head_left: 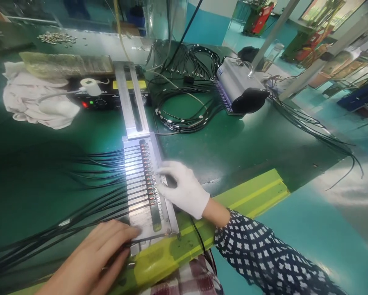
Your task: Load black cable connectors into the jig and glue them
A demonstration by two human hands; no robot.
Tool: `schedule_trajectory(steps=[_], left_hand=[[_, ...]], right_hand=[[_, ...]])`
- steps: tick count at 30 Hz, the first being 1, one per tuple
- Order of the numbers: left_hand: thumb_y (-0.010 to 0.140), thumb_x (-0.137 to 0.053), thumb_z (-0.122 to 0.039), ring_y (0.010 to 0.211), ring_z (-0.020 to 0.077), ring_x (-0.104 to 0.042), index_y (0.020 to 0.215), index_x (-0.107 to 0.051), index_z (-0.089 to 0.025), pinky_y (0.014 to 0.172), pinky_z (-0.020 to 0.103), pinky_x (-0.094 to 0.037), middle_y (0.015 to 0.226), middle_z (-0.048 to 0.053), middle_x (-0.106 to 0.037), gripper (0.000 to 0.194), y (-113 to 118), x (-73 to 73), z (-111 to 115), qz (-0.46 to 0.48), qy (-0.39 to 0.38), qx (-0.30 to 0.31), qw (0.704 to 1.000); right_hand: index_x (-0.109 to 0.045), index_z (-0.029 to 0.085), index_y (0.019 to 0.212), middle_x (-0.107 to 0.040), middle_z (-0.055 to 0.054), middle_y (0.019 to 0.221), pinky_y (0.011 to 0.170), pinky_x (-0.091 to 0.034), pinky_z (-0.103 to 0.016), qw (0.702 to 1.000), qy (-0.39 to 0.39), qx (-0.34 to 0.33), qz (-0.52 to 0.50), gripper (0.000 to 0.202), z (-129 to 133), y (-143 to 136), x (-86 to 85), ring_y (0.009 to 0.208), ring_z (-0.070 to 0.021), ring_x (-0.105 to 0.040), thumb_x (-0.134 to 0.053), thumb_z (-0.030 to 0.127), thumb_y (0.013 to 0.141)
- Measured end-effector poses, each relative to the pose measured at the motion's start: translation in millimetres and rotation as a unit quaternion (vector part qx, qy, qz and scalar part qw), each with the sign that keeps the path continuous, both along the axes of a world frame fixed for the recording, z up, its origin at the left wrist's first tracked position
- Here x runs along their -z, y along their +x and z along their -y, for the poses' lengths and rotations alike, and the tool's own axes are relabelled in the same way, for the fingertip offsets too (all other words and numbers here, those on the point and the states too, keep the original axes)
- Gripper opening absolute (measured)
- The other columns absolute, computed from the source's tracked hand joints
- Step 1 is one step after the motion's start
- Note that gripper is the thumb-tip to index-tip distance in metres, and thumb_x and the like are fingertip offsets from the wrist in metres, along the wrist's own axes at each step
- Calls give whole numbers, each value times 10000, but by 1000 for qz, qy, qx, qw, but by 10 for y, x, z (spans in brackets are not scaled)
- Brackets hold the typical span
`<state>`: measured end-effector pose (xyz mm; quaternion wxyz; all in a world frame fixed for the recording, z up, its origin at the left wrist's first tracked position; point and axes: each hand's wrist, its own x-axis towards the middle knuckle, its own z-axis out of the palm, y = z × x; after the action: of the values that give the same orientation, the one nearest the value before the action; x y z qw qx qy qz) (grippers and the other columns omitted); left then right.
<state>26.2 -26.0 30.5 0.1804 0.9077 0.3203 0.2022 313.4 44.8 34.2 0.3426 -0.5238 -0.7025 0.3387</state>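
Note:
A metal fixture (141, 223) lies on the green table, with a row of black cables (107, 196) across it from the left. Their small metal connector ends (150, 186) line up over a dark slot. My right hand (184, 188), in a white glove, is at the fixture's right edge beside the connectors; thumb and forefinger are apart with nothing visible between them. My bare left hand (107, 254) rests at the fixture's near left corner, fingers together and bent over its edge. What lies beneath those fingers is hidden. A slotted metal bar (127, 98) extends from the fixture's far end.
A black control box (101, 100) and a crumpled white cloth (39, 96) are at the back left. Coiled black cables (184, 123) lie behind the fixture, near a silver cylindrical housing (237, 82). Yellow-green tape (251, 192) covers the front edge. Small metal parts (56, 38) lie far left.

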Motion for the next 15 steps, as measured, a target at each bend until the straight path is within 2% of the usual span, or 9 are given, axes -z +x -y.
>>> schedule_trajectory(steps=[3, 6, 9, 11, 15], left_hand=[[1081, -527, -184, 923, 96, -763, 1222, -654, -280, 899, 106, -567, 1044, -26, -780, 212, -33, -20, -3, 12, -22, 8, 1000], [1108, -523, -236, 940, 112, -772, 1212, -672, -277, 896, 113, -588, 1068, -8, -781, 187, -224, 15, -33, -15, -8, -8, 1000], [1122, -490, -299, 1055, 141, -798, 1392, -692, -300, 1007, 164, -604, 1215, 7, -800, 337, -509, 108, -54, -73, 50, -41, 995], [1118, -479, -325, 1080, 142, -810, 1525, -651, -361, 1041, 181, -605, 1292, -10, -798, 443, -658, 164, -57, -108, 82, -41, 990], [1121, -410, -343, 1080, 150, -819, 1608, -581, -460, 1034, 218, -625, 1339, -15, -784, 529, -703, 156, -39, -186, 67, -61, 978]], right_hand=[[-824, 219, 1193, -776, -117, 1445, 1283, -520, -499, 1000, 1, 0, -4, 285, 3, 1, 8, 1432, -284, -698, -791, 226, 910], [-822, 208, 1191, -780, -127, 1432, 1266, -538, -491, 1000, 13, 0, -7, 280, 8, 2, 21, 1407, -284, -716, -779, 223, 915], [-820, 189, 1201, -788, -139, 1414, 1248, -555, -482, 999, 35, -2, -11, 285, 10, 8, 44, 1379, -277, -732, -752, 205, 925], [-822, 187, 1198, -796, -138, 1397, 1237, -566, -469, 999, 47, -1, -13, 281, 6, 12, 62, 1364, -268, -740, -744, 200, 928], [-826, 187, 1193, -808, -130, 1370, 1226, -577, -443, 998, 66, 2, -15, 272, -1, 15, 81, 1348, -256, -748, -747, 203, 933]])
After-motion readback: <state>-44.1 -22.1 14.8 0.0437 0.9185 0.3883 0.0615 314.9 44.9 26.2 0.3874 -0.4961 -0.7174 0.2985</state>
